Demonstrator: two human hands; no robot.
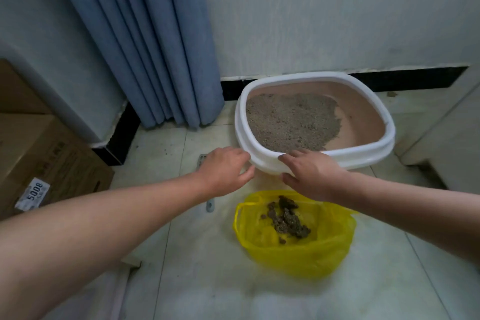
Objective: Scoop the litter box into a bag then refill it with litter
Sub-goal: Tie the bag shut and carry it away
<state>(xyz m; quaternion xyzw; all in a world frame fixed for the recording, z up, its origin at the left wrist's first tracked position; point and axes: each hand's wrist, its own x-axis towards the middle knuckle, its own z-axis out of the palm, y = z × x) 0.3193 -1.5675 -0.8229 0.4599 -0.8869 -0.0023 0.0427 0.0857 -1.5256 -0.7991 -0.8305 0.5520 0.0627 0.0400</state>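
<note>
A white sticker [32,196] on the brown cardboard box [52,153] at the left edge of the frame says "5008" in big dark numbers; the small print under it is too blurry to read. The litter box [314,76] sits on the floor [207,280] in the middle right of the frame, close to the white wall [337,8]. It is a rounded plastic tub with a thick, smooth white rim and a pink inside. The litter [291,119] in it is gray and grainy like sand, piled toward the left side, so the pink bottom shows on the right. Both hands are at the near rim. The left hand [226,171] curls its fingers and thumb at the left corner of the rim. The right hand [311,174] grips the rim with fingers on top and thumb under. Just below the hands, a thin, shiny yellow plastic bag [298,260] lies open on the pale floor tiles, with dark, lumpy clumps [288,218] inside it. A blue curtain [155,47] hangs in soft folds at the upper left.
</note>
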